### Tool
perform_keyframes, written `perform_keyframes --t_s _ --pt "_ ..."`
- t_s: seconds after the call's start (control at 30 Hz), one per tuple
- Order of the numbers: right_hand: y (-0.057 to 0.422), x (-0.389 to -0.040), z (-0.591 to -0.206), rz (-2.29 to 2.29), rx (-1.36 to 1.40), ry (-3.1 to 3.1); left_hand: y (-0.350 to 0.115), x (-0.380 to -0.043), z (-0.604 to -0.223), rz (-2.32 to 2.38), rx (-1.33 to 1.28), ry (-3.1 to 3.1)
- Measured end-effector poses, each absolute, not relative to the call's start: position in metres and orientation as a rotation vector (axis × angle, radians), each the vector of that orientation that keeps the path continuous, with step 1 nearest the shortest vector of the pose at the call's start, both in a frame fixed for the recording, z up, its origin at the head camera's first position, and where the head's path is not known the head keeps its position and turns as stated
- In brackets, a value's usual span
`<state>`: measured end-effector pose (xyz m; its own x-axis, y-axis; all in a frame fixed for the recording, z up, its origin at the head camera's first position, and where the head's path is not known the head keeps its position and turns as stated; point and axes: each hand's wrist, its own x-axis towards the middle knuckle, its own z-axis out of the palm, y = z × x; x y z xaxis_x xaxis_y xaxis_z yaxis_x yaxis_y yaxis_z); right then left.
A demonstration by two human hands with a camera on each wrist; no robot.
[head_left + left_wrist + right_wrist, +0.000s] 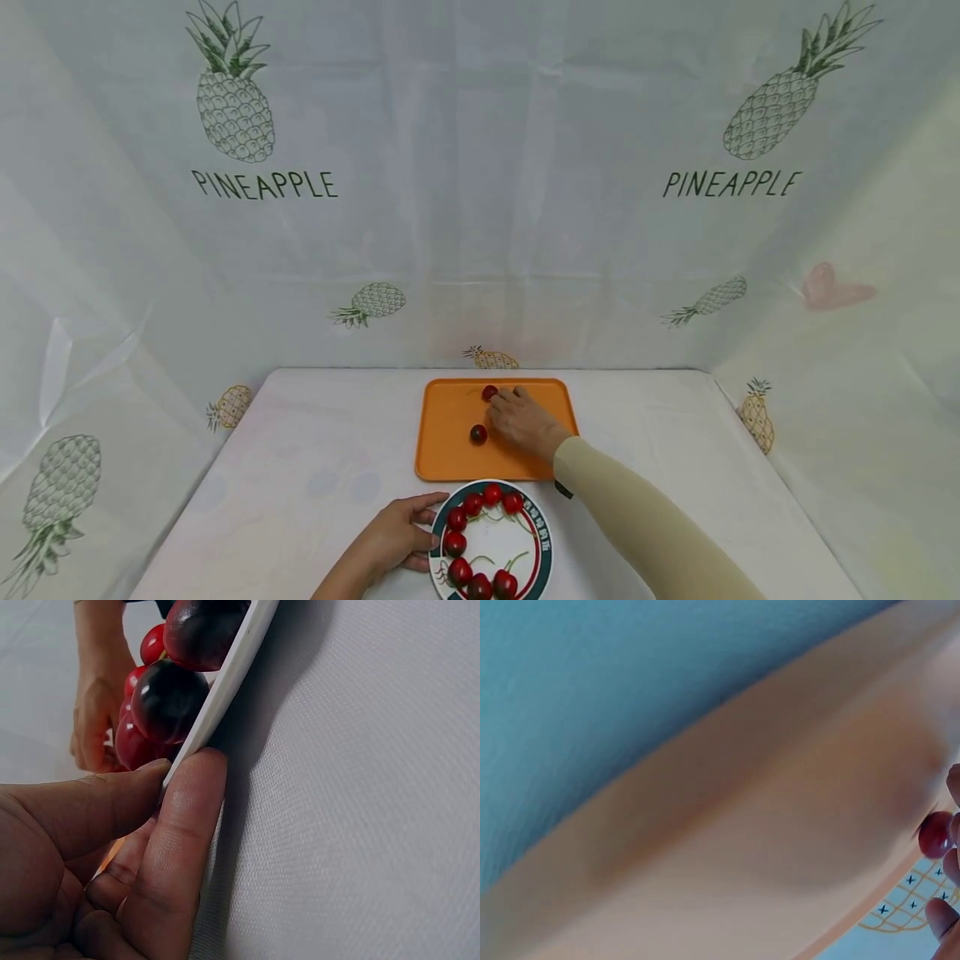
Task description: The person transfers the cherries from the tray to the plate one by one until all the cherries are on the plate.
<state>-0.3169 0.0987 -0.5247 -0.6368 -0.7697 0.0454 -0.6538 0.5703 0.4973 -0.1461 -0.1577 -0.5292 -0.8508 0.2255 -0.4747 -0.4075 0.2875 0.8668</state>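
A round plate [547, 525] with a dark green patterned rim carries a ring of several red and dark cherries [455, 544], some with green stems. At its left edge my left hand [401, 533] pinches the rim; the left wrist view shows the thumb [97, 814] on top and a finger [184, 825] underneath. Over the orange tray [442, 462], my right hand [521, 421] reaches in with fingertips right at a dark red cherry [490, 392]. In the right wrist view that cherry [935, 835] is partly covered by the fingers; I cannot tell whether they grip it.
Another dark cherry [478, 434] lies on the tray, left of my right hand. The tray sits just beyond the plate on a white-covered table [337, 458]. A pale curtain [480, 208] printed with pineapples rises behind the table.
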Motion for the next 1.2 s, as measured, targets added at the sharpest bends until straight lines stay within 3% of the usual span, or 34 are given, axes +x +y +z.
perform_keyframes --t_s 0.63,1.2 --pt "0.103 -0.300 -0.513 -0.582 1.130 -2.496 -0.164 -0.140 -0.538 1.545 -0.169 2.069" --pt "0.132 -0.262 -0.497 -0.367 1.290 -2.438 -0.158 -0.145 -0.531 1.575 -0.136 2.062"
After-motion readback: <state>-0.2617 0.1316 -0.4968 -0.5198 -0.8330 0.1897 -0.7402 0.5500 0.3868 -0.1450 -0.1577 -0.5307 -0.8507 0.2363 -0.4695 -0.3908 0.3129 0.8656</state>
